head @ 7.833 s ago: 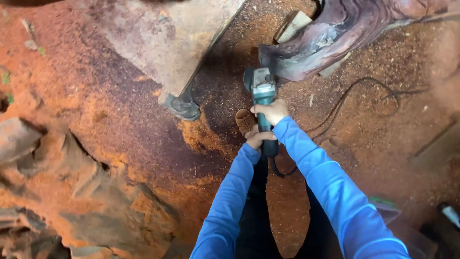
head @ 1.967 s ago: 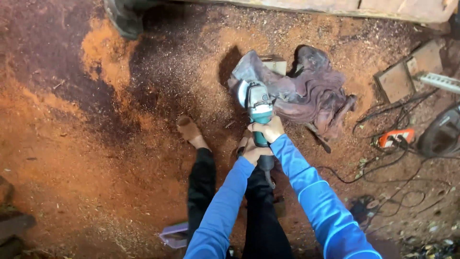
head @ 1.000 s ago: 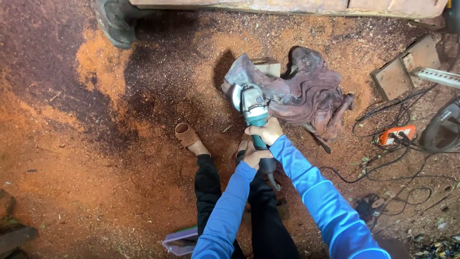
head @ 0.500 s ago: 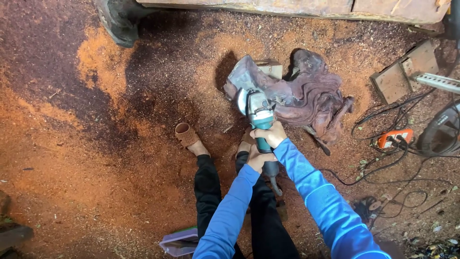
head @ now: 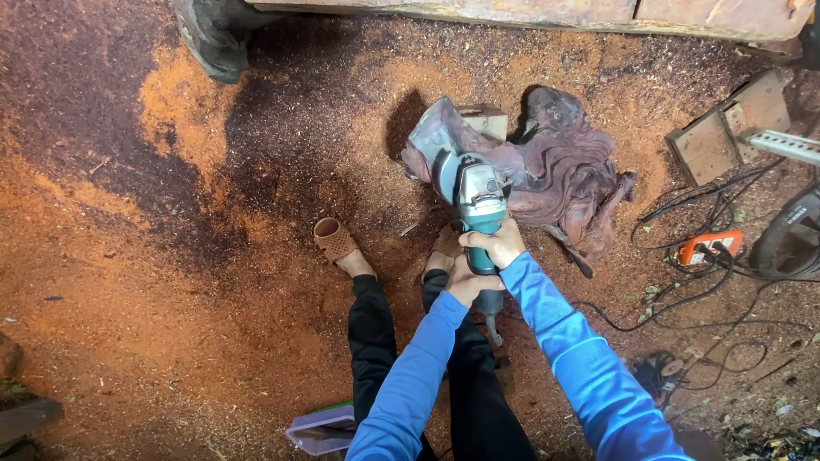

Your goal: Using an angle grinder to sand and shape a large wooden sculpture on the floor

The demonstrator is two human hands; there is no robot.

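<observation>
Both hands [head: 480,260] around grinder [head: 478,201]

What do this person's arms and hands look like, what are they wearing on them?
Both arms are covered by long, bright blue sleeves of a smooth, close-fitting fabric that end at the wrists. The left hand and right hand are bare: no gloves, and no rings or watch that can be made out. The right sleeve shows a faint seam line across the forearm.

Sawdust-covered floor [head: 171,282], wooden plank [head: 530,13], cables [head: 700,299]
</observation>
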